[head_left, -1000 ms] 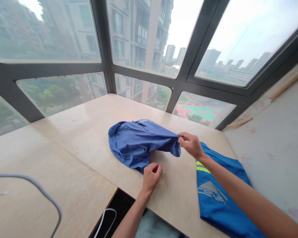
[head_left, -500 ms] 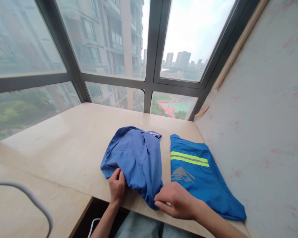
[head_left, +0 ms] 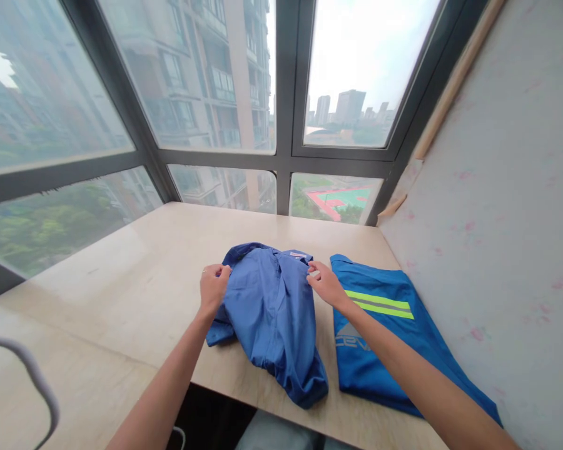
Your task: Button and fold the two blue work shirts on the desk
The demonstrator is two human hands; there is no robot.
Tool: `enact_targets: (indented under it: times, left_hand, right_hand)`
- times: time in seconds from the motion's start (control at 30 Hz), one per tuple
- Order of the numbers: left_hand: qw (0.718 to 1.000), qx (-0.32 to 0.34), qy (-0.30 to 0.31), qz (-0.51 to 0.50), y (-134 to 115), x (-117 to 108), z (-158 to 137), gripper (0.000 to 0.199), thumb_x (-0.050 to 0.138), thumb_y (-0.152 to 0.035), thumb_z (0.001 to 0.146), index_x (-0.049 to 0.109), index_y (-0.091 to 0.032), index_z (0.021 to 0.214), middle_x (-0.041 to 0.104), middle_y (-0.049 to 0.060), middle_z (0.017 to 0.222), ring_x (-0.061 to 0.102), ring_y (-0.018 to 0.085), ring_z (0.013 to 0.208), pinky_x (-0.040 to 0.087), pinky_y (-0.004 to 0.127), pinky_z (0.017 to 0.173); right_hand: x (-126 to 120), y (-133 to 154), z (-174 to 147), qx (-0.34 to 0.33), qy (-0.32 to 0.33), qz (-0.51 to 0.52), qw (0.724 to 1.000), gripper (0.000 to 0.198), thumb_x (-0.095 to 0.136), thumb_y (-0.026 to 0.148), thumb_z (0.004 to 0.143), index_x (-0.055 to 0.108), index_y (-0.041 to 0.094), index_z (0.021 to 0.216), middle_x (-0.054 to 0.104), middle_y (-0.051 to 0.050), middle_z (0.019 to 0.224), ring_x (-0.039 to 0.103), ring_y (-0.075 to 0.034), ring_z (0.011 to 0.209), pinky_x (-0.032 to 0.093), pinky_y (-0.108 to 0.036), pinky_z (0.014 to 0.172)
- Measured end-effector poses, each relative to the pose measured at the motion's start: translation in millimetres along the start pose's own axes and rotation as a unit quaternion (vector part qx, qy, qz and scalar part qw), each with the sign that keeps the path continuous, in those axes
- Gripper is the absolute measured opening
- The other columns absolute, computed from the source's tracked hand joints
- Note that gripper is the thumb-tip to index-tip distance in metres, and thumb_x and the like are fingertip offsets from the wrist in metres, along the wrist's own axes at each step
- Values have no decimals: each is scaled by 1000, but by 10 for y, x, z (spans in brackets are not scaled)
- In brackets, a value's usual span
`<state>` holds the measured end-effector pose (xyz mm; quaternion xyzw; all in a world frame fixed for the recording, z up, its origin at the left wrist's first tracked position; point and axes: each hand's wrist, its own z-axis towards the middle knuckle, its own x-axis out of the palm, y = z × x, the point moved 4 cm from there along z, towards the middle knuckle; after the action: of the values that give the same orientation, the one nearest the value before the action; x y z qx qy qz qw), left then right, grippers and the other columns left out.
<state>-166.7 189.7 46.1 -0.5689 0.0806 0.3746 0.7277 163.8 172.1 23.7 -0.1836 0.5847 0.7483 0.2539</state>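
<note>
A crumpled blue work shirt [head_left: 272, 312] lies on the pale tabletop, with a small white and red label near its far right corner. My left hand [head_left: 214, 287] is closed in a pinch at the shirt's upper left edge. Opposite it, my right hand [head_left: 327, 284] pinches the upper right edge just below the label. The fingertips partly hide the cloth they grip. To the right lies a brighter blue folded garment [head_left: 361, 369] with a yellow-green reflective stripe and grey lettering, partly covered by my right forearm.
The table [head_left: 122, 262] runs back to the grey window frames [head_left: 284, 112]. A patterned wall [head_left: 511, 219] bounds the right side. At the lower left, a grey cable [head_left: 37, 375] curves into view. A dark gap opens below the table's front edge.
Both hands have moved from the shirt's near edge to its far sides. The shirt's left part has shifted and folds differently. The view has turned slightly.
</note>
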Motion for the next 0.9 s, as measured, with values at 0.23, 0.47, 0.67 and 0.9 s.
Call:
enact_targets:
  times: [0.23,0.47,0.67,0.9]
  left_hand:
    - [987,25,75,140,308,357,647,46,59,-36,74,62,-13,114,64,15,117,58,30,114,44,42,101]
    - [982,30,155,101,479,612,956,70,62,-39,76,45,-9,138,50,18,142,54,29,125,40,38,106]
    - [983,0,161,88,409,702,1065,21,59,-29,72,70,-17,84,73,8,90,66,26,93,48,34,87]
    - [1000,-29,5,8,180,182,1019,27,49,-31,77,65,-15,91,70,7,86,64,21,82,49,31,77]
  right_hand:
    - [89,-438,409,99,14,-42,994,60,58,18,74,50,15,133,59,-16,129,68,-17,75,52,-28,71]
    - [264,-657,704,132,67,-49,988,51,66,21,72,58,21,123,72,-7,104,68,-19,74,49,-26,62]
    - [204,-676,728,142,5,6,990,28,54,22,72,67,19,96,66,1,69,62,-14,55,46,-24,55]
    - [-229,-264,663,31,-61,52,996,29,48,29,73,69,16,89,65,-2,70,56,-16,60,45,-27,59]
